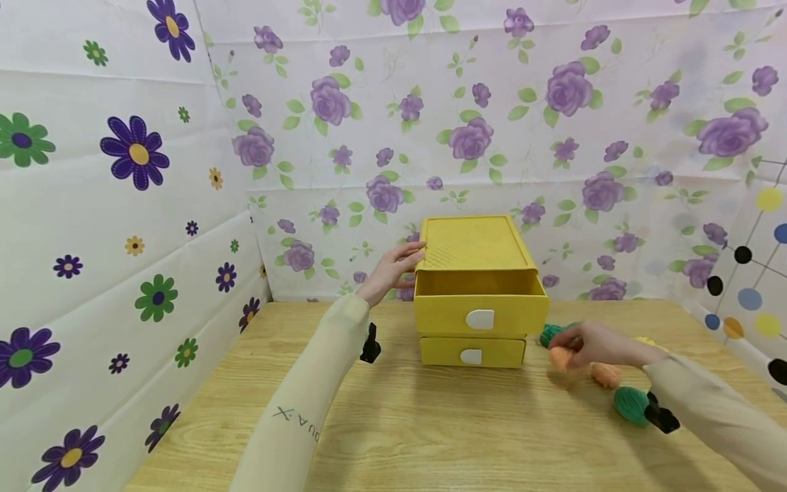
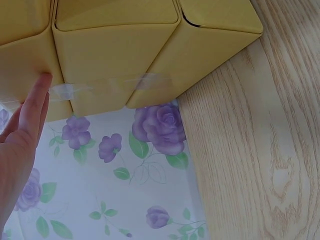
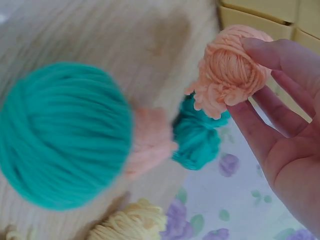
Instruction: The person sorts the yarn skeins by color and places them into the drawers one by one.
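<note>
A yellow drawer box (image 1: 473, 242) stands on the table with its upper drawer (image 1: 445, 316) pulled out and its lower drawer (image 1: 444, 352) in place. My left hand (image 1: 393, 270) rests against the box's left side with straight fingers, and the left wrist view shows the fingertips (image 2: 44, 82) touching the yellow wall. Right of the box, my right hand (image 1: 593, 344) pinches a peach yarn ball (image 3: 230, 67) between thumb and fingers. Near it lie a green yarn ball (image 3: 67, 135), a second peach yarn ball (image 3: 150, 140), another green yarn ball (image 3: 197, 135) and pale yellow yarn (image 3: 132, 222).
The wooden table (image 1: 381, 430) runs up to a flowered cloth wall (image 1: 344, 191) behind the box. More patterned cloth (image 1: 80, 205) hangs along the left, and a dotted cloth (image 1: 756, 273) along the right.
</note>
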